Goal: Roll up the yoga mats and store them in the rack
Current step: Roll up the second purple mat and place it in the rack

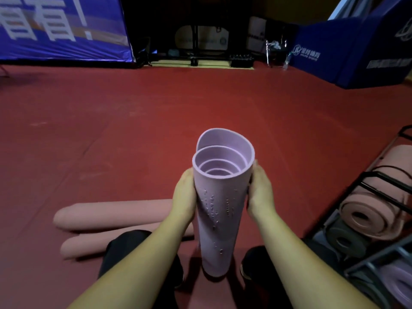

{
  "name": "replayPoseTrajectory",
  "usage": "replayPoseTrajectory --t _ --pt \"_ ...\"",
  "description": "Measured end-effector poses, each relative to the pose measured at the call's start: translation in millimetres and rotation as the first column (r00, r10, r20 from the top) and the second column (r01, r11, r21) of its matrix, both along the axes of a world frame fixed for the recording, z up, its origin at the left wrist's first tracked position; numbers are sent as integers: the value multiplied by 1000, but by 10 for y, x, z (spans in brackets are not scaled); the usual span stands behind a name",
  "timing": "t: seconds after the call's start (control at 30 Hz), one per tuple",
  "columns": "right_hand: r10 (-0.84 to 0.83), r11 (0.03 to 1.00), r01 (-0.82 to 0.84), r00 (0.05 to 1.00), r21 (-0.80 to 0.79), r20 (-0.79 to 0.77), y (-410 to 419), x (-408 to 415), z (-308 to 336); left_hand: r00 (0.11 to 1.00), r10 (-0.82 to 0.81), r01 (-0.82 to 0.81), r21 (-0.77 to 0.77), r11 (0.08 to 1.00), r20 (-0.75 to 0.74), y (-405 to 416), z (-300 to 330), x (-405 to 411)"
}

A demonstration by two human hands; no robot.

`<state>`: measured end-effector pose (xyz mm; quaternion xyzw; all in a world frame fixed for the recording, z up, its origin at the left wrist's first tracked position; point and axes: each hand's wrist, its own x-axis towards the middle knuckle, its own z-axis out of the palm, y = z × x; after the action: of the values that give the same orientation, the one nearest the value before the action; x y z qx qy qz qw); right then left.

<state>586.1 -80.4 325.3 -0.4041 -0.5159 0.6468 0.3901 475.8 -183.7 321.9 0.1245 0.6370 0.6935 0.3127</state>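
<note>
Lilac foam fills the middle of our view: a rolled lilac yoga mat (219, 210) stands upright on the red floor (138, 121), its lower end resting between our knees and its upper end open toward us, showing the loose spiral of its layers. The outermost layer stands a little higher than the inner turns at the far side. Small raised dots run down the near face of the roll.

We hold the roll near its top from both sides. Our left hand (186, 196) presses against the left flank with its fingers wrapped round toward the far side, and our right hand (259, 192) clasps the right flank the same way, so both hands are closed round the mat.

On the floor to our left lie two rolled pink mats (116, 214), side by side and touching, their rounded ends pointing left; our left forearm crosses in front of them.

At the right edge stands a black metal rack (379, 181) of thin bars. In it we see a rolled pink mat (367, 216) with its spiral end facing us, another pink roll above it, a dark grey roll (343, 238) just below and to the left, and lilac rolls (399, 284) at the bottom.

Farther off, a blue banner (62, 27) with white characters hangs at the upper left, and blue padded blocks (347, 56) stand at the upper right.
</note>
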Motion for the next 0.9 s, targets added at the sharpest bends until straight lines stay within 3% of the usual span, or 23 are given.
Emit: replayPoseTrajectory --t 0.07,0.13,0.27,0.43,0.67,0.9 --pt "66 993 -83 979 -80 -195 4 25 90 998 -49 42 149 988 45 -12 151 79" --pt "134 988 -146 974 -57 -184 -22 48 144 992 -91 69 231 971 87 -7 210 141" --pt "193 981 -196 962 2 -191 -110 139 434 991 -135 126 303 945 9 -5 312 201" --pt "179 980 -198 919 -19 -352 -15 293 717 980 -189 201 341 918 -70 35 406 135" --pt "156 974 -172 981 -149 -116 -147 240 218 992 -100 116 227 967 -81 -51 -34 267" --pt "202 967 -228 959 -118 -198 16 345 347 974 -100 153 264 952 -201 -9 64 246"
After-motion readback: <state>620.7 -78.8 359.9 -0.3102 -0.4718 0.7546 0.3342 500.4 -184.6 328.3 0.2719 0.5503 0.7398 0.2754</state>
